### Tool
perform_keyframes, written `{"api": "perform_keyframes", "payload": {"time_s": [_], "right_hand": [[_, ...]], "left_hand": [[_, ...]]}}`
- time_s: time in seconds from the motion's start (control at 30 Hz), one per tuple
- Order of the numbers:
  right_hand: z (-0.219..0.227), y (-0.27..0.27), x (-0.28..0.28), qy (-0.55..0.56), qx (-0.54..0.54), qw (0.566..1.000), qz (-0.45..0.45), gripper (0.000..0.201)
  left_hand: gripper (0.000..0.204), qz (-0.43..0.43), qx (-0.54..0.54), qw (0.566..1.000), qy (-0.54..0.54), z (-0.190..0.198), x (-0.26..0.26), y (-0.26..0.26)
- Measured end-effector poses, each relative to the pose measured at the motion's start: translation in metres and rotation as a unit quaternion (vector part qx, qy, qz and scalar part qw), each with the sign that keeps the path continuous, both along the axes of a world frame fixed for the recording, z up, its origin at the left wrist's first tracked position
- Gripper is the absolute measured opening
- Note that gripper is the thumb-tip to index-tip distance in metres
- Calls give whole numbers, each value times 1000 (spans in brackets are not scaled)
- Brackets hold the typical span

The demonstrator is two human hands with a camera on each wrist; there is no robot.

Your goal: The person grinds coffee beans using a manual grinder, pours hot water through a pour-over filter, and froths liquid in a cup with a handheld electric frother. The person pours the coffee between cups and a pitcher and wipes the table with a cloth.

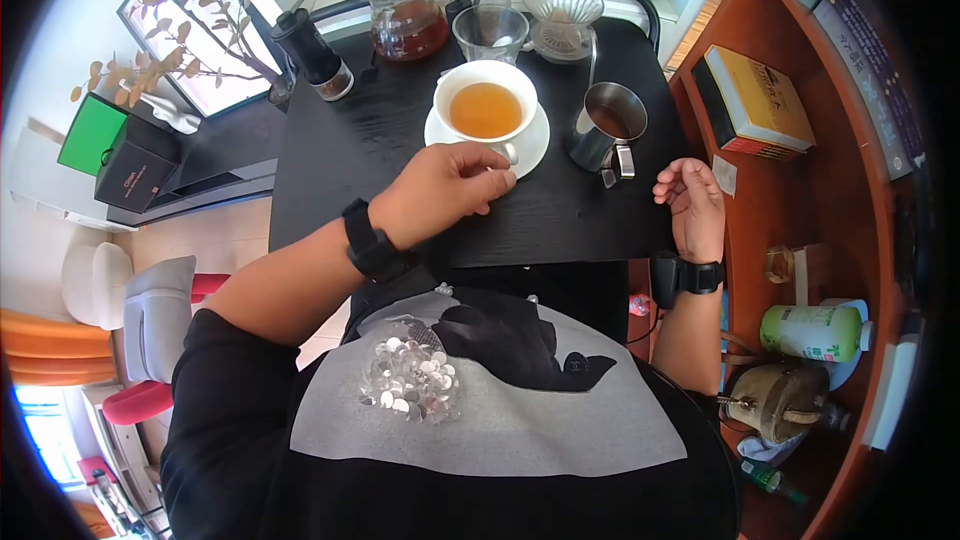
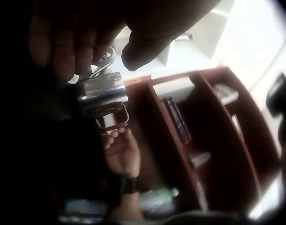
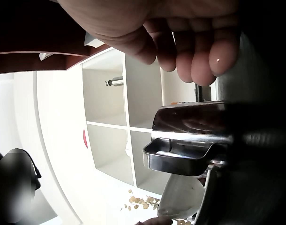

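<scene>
Starting at the left of the black table (image 1: 330,160), a hand grinder (image 1: 310,50) stands near the far corner, with a glass carafe (image 1: 408,22) of dark brew just to its right. Next come an empty glass (image 1: 491,32) and a clear dripper (image 1: 563,12) along the far edge. In the middle sits a white cup (image 1: 486,105) of amber tea on its saucer (image 1: 535,145), the cup's handle turned toward the person. The left hand (image 1: 440,190) rests on the table just on the near side of the saucer, fingers curled, fingertips touching or almost touching the saucer rim below the handle; whether it pinches anything I cannot tell. The cup thus lies straight ahead of this hand, away from the body, and this hand is clearly the nearer of the two to it.

Right of the saucer stands a steel pitcher (image 1: 605,125), upright, its handle toward the near edge. The right hand (image 1: 692,202) lies at the table's right edge, near the pitcher and apart from it, fingers loosely curled, holding nothing; the right wrist view shows the pitcher's handle (image 3: 180,157) just beyond the fingertips (image 3: 199,51). Farther right is a wooden shelf (image 1: 790,190) with a yellow box (image 1: 760,100) and a green bottle (image 1: 815,332)
</scene>
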State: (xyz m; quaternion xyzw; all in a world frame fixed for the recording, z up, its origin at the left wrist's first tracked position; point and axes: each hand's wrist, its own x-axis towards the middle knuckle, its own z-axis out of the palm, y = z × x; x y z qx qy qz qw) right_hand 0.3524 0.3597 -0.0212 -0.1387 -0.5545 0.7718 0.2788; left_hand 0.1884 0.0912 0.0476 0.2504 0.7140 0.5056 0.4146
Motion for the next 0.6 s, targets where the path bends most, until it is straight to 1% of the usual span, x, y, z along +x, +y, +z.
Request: {"api": "perform_keyframes", "payload": {"time_s": [0.03,0.07,0.2,0.27,0.4,0.47,0.6], "right_hand": [[-1,-1,0,0,-2,1000,-2,19],[-2,-2,1,9,5,1000,-4,19],[-3,-3,3,12,22,1000,-7,20],[-2,-5,3,14,21,1000,-7,20],[-3,-4,3,25,26,999,-7,19],[-4,-4,4,26,24,999,-10,19],[-3,-5,3,23,21,999,-14,19]], "left_hand": [[26,-26,14,990,141,2,4,-1],[28,-53,28,958,279,4,6,-2],[27,-56,16,946,318,17,9,1],[29,-77,17,932,353,22,11,5],[30,-101,-1,920,379,24,8,5],[30,-103,-18,917,385,26,5,-1],[30,-90,-7,905,416,19,-3,-17]]}}
